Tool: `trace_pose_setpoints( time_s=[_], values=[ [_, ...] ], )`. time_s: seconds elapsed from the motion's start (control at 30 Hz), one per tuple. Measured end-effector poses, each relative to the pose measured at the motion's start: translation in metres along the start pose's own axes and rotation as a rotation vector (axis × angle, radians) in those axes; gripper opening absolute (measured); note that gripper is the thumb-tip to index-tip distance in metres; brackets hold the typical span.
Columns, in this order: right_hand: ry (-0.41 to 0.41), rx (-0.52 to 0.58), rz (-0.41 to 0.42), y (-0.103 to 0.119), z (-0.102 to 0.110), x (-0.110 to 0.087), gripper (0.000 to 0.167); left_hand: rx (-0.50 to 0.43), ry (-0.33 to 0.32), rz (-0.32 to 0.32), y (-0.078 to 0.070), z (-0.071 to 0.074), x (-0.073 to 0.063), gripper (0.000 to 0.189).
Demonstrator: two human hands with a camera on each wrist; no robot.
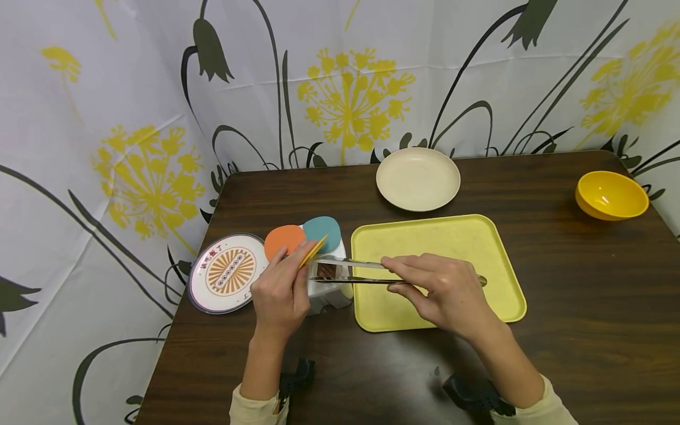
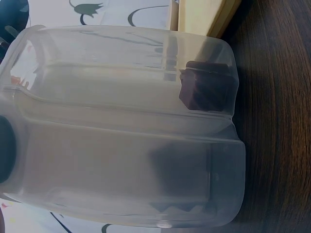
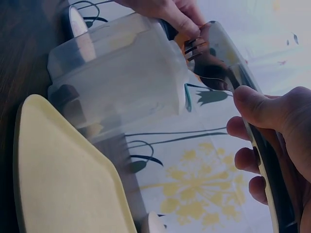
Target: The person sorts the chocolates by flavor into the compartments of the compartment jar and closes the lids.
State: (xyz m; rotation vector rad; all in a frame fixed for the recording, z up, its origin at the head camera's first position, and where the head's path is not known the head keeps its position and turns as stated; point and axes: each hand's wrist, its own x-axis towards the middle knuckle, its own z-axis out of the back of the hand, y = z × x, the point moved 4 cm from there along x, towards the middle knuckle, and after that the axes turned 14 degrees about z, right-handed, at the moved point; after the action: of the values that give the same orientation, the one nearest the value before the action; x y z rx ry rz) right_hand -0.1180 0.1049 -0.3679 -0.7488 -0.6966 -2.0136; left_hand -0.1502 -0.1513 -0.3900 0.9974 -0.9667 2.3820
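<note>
A translucent container (image 1: 330,300) with orange (image 1: 284,239) and teal lids (image 1: 325,232) stands left of centre. My left hand (image 1: 281,295) is at its top, pinching a raised yellow lid (image 1: 313,252). A dark brown piece (image 1: 326,271) shows through the uncovered opening; dark blocks (image 2: 209,87) lie at the container's bottom in the left wrist view. In my right hand (image 1: 446,286) I grip metal tongs (image 1: 366,280) by their arms. One tip is a fork (image 3: 194,47), the other spoon-shaped (image 3: 211,73). The spread tips are over the opening, with nothing visible between them.
A yellow tray (image 1: 441,227) lies under my right hand, right beside the container. Behind it is a cream plate (image 1: 418,179). A patterned plate (image 1: 229,273) sits left of the container, and a yellow bowl (image 1: 611,198) stands at the far right. Patterned fabric (image 1: 372,35) hangs behind the table.
</note>
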Motion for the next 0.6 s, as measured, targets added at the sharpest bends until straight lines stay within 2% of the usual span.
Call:
trace_pose_setpoints(
  time_s=[0.43,0.6],
  values=[
    [0.029,0.016,-0.037,-0.0008,0.0009,-0.0021,0.055,-0.012,0.026,0.037,0.0027,-0.0001,-0.001,0.036],
    [0.024,-0.003,-0.062,-0.0023,0.0036,-0.0073,0.056,-0.016,0.018,0.029,0.0023,-0.0002,-0.0007,0.035]
  ],
)
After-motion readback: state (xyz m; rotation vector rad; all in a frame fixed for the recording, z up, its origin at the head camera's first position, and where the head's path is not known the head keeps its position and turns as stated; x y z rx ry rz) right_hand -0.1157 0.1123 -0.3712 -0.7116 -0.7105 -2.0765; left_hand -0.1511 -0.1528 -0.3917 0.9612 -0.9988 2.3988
